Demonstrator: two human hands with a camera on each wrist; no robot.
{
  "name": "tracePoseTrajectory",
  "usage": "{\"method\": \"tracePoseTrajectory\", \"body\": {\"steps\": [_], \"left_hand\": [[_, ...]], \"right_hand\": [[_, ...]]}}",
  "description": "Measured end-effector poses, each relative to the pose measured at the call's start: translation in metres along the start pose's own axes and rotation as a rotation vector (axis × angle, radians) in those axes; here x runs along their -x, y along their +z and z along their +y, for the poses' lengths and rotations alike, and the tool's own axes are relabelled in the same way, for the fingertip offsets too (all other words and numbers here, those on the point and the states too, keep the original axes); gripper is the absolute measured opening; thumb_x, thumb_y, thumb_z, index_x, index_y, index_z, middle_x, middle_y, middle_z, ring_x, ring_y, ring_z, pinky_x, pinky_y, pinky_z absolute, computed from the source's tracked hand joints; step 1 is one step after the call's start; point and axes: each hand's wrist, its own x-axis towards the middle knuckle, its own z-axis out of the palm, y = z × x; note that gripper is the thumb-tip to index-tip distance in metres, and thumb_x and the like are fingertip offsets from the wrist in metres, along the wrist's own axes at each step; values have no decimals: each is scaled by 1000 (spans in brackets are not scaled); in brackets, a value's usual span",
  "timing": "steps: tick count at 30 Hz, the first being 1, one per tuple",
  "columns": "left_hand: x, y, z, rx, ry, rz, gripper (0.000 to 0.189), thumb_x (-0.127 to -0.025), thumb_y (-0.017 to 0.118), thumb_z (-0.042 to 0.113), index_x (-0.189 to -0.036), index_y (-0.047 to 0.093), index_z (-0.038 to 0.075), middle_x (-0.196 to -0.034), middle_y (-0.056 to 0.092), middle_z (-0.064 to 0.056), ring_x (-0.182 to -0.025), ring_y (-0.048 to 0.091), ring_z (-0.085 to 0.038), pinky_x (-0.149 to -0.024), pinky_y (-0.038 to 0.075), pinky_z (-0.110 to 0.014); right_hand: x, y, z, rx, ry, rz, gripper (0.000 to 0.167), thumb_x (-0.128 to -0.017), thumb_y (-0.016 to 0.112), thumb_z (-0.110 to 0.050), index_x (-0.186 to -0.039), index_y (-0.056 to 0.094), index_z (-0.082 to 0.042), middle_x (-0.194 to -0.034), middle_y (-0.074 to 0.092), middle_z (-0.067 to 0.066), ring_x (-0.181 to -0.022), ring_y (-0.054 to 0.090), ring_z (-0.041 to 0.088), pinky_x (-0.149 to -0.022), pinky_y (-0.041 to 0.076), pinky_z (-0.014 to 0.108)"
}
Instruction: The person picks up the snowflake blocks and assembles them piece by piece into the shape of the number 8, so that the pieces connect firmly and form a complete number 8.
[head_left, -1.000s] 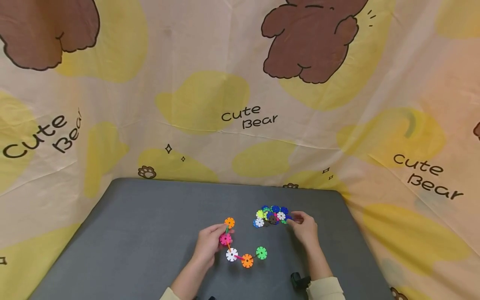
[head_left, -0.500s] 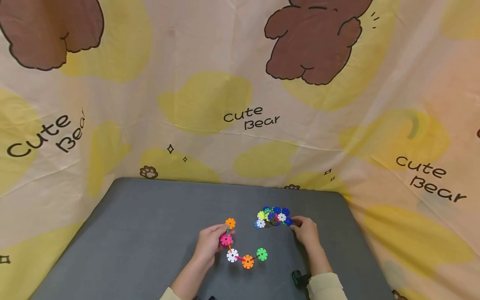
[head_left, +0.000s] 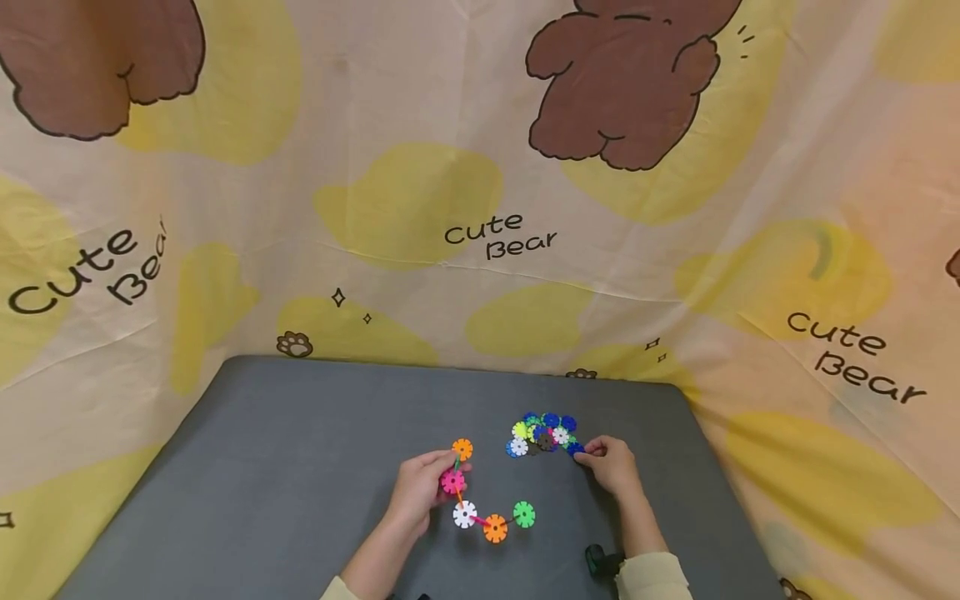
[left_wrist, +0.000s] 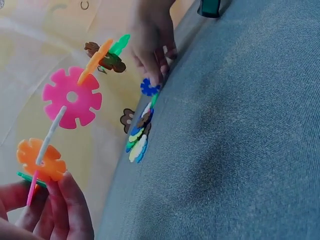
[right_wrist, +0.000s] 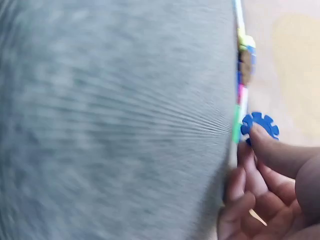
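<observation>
My left hand (head_left: pixel 420 490) grips a chain of interlocking snowflake discs at its upper end, near a pink disc (head_left: pixel 453 481) and an orange disc (head_left: pixel 462 450). From there the chain runs through a white disc (head_left: pixel 464 514) and another orange one to a green disc (head_left: pixel 524 514) at its free end, apparently held above the table. On the far side, my right hand (head_left: pixel 613 465) pinches a dark blue snowflake disc (right_wrist: pixel 260 125) between thumb and fingers. This disc is at the near right edge of a heap of mixed-colour discs (head_left: pixel 545 440).
The grey table (head_left: pixel 315 467) carries the heap toward its far right. A dark green and black object (head_left: pixel 600 562), perhaps part of a wrist mount, shows beside the right forearm. Printed bear fabric (head_left: pixel 405 308) hangs around the table's back and sides.
My right hand has drawn slightly toward me, and the blue disc in its pinch now shows at the heap's near edge. The left hand's chain has dipped a little.
</observation>
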Motion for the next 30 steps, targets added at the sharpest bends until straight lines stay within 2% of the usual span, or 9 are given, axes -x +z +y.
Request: {"method": "tracePoseTrajectory", "body": {"steps": [4, 8, 11, 17, 21, 25, 30], "left_hand": [[1, -1, 0, -19, 0, -13, 37, -99, 65, 24, -122, 68, -5, -99, 77, -15, -65, 71, -10, -61, 58, -25], [3, -2, 1, -37, 8, -25, 37, -99, 66, 24, -121, 68, -5, -99, 77, -17, -63, 70, -10, -59, 56, -24], [3, -2, 0, -65, 27, -12, 36, -99, 65, 25, -119, 69, -4, -100, 77, -17, -67, 72, -12, -62, 57, -24], [2, -1, -2, -179, 107, 44, 31, -98, 66, 24, -111, 73, -3, -96, 77, -17, -91, 74, -22, -74, 57, -24], [3, 1, -1, -200, 117, 63, 29, -98, 66, 24, -109, 75, -2, -96, 77, -17, -96, 73, -25, -77, 57, -27], [4, 2, 1, -192, 108, 63, 30, -98, 66, 24, -110, 75, -1, -97, 77, -17, -94, 74, -26, -77, 58, -28], [5, 2, 2, -156, 106, 51, 31, -98, 66, 24, -110, 74, -3, -99, 76, -21, -86, 75, -29, -71, 59, -28]], "right_hand": [[8, -4, -2, -96, 11, -62, 19, -88, 79, -16, -93, 67, -1, -80, 67, 6, -74, 56, 20, -65, 44, 31], [16, 1, -10, -144, -38, -98, 18, -88, 79, -15, -95, 69, -2, -79, 72, 4, -72, 61, 18, -65, 47, 30], [23, 11, -22, -165, -105, -88, 15, -88, 79, -14, -98, 73, -4, -81, 74, 4, -72, 64, 17, -65, 50, 29], [42, 31, -56, -180, -266, -55, 8, -87, 80, -13, -94, 78, -11, -85, 73, 1, -73, 64, 13, -64, 54, 24], [55, 43, -77, -197, -345, -39, 7, -86, 80, -15, -93, 78, -13, -85, 73, -2, -74, 63, 12, -64, 54, 22], [62, 51, -89, -229, -355, -30, 8, -87, 80, -16, -95, 78, -15, -86, 73, -3, -75, 61, 12, -63, 54, 22], [65, 57, -97, -236, -376, -29, 7, -87, 80, -16, -93, 78, -16, -84, 73, -3, -73, 60, 11, -60, 53, 22]]}}
